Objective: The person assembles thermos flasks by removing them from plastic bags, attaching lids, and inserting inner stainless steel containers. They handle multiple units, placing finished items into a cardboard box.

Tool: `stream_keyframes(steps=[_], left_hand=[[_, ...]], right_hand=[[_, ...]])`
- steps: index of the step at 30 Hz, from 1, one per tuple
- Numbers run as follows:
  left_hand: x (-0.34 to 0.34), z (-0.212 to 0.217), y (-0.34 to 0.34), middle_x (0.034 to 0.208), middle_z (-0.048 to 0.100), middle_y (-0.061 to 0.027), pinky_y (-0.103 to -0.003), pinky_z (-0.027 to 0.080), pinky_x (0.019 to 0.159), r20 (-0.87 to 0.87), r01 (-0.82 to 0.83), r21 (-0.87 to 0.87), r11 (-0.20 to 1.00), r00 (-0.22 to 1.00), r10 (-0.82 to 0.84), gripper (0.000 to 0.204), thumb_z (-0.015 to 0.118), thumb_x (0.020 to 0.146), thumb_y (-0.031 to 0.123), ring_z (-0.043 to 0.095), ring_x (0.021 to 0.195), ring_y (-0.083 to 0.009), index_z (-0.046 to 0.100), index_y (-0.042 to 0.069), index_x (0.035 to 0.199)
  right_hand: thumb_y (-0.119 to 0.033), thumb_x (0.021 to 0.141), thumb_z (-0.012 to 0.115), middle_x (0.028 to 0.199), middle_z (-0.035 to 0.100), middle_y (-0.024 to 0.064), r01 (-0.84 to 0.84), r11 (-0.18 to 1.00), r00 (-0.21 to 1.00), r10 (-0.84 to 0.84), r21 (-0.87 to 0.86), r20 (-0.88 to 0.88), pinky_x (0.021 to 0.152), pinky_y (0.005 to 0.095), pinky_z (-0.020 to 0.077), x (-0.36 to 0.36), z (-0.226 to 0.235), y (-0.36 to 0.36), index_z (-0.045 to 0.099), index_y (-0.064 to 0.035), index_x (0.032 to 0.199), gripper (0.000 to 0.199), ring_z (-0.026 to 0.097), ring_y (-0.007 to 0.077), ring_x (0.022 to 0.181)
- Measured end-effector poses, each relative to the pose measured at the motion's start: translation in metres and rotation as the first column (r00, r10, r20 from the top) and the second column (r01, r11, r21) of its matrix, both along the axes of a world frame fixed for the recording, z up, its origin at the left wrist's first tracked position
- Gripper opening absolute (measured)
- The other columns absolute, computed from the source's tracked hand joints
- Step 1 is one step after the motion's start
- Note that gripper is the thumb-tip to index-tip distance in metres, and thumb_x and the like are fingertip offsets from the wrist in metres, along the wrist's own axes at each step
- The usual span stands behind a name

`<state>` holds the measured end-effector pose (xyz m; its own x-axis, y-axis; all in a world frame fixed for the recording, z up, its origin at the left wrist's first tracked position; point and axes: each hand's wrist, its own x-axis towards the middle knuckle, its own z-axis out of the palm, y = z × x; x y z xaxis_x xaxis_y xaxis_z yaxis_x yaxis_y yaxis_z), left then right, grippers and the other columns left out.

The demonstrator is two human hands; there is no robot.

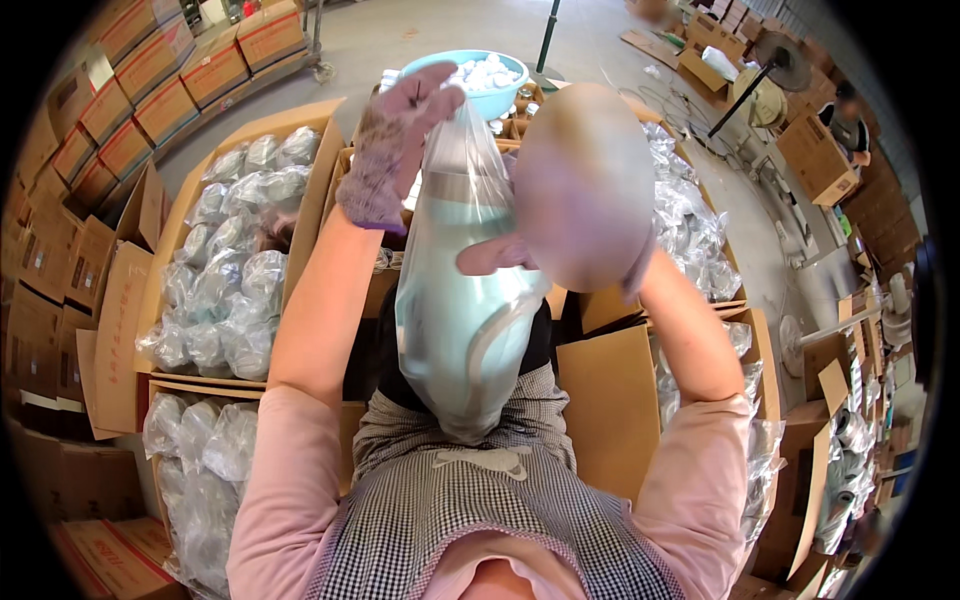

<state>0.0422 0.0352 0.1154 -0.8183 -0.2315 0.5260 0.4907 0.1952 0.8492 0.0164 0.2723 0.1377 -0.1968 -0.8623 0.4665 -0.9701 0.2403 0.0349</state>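
My left hand (398,150), in a fuzzy grey-purple glove, grips the gathered top of a clear plastic bag (462,170). Inside the bag hangs a pale teal jug-shaped container with a handle (455,320), held up in front of my checked apron. My right hand (497,256) is mostly hidden under a blurred patch. Its visible fingers press on the bag's right side at the jug's shoulder. Just behind my left hand sits a teal bowl (500,100) of small white pieces.
Open cardboard boxes full of bagged items stand at left (240,240), lower left (200,440) and right (690,230). Stacked cartons (150,85) line the upper left. A standing fan (775,60) and another person (848,120) are at the upper right.
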Motion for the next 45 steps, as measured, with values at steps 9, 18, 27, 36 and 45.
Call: stream_keyframes(steps=[9, 18, 27, 36, 45], left_hand=[[0.111, -0.073, -0.014, 0.136, 0.056, -0.0148, -0.037, 0.042, 0.111, 0.213, 0.126, -0.242, 0.962, 0.974, -0.074, 0.058, 0.071, 0.085, 0.008, 0.053, 0.127, -0.0230, 0.049, 0.001, 0.138], [0.152, -0.166, 0.060, 0.122, 0.061, -0.0147, -0.035, 0.048, 0.090, 0.552, 0.175, -0.140, 0.975, 0.831, -0.070, 0.051, 0.067, 0.091, 0.023, 0.059, 0.102, -0.0209, 0.052, -0.004, 0.130], [0.172, -0.143, 0.125, 0.092, 0.061, -0.0060, -0.032, 0.048, 0.080, 0.462, 0.007, -0.036, 0.999, 0.887, 0.011, 0.026, 0.071, 0.090, 0.012, 0.055, 0.085, -0.0173, 0.058, -0.004, 0.106], [0.123, -0.112, 0.118, 0.087, 0.062, -0.0058, -0.031, 0.051, 0.080, 0.345, 0.031, -0.154, 0.988, 0.938, 0.025, 0.028, 0.076, 0.073, -0.008, 0.059, 0.084, -0.0186, 0.064, -0.006, 0.098], [0.074, -0.086, 0.127, 0.095, 0.061, -0.0067, -0.035, 0.053, 0.083, 0.336, 0.125, -0.128, 0.984, 0.939, -0.075, 0.030, 0.069, 0.073, -0.010, 0.062, 0.088, -0.0200, 0.065, -0.005, 0.102]], right_hand=[[-0.019, 0.094, 0.062, 0.098, 0.069, 0.0096, 0.140, 0.717, 0.882, 0.224, -0.683, 0.415, 0.077, 0.0349, 0.0525, -0.035, -0.053, 0.055, 0.058, -0.0020, 0.129, 0.039, 0.065, 0.0220, 0.084], [-0.022, 0.100, 0.053, 0.080, 0.066, 0.0033, 0.266, 0.519, 0.840, 0.289, -0.812, 0.459, 0.062, 0.0302, 0.0493, 0.008, -0.041, 0.092, 0.065, -0.0104, 0.115, 0.022, 0.061, 0.0129, 0.072], [-0.036, 0.099, 0.054, 0.081, 0.066, 0.0113, 0.994, -0.036, 0.100, 0.018, -0.099, 0.995, 0.071, 0.0361, 0.0487, 0.080, -0.139, 0.197, 0.067, 0.0003, 0.098, 0.039, 0.059, 0.0211, 0.074], [0.005, 0.081, 0.056, 0.111, 0.067, 0.0152, 0.748, 0.327, 0.647, -0.555, -0.578, 0.524, 0.085, 0.0393, 0.0523, 0.109, -0.232, 0.248, 0.063, -0.0072, 0.126, 0.047, 0.064, 0.0329, 0.093], [0.006, 0.084, 0.049, 0.097, 0.068, 0.0140, 0.855, 0.038, 0.518, -0.115, -0.518, 0.847, 0.076, 0.0326, 0.0524, 0.128, -0.253, 0.218, 0.067, -0.0029, 0.111, 0.033, 0.065, 0.0245, 0.083]])
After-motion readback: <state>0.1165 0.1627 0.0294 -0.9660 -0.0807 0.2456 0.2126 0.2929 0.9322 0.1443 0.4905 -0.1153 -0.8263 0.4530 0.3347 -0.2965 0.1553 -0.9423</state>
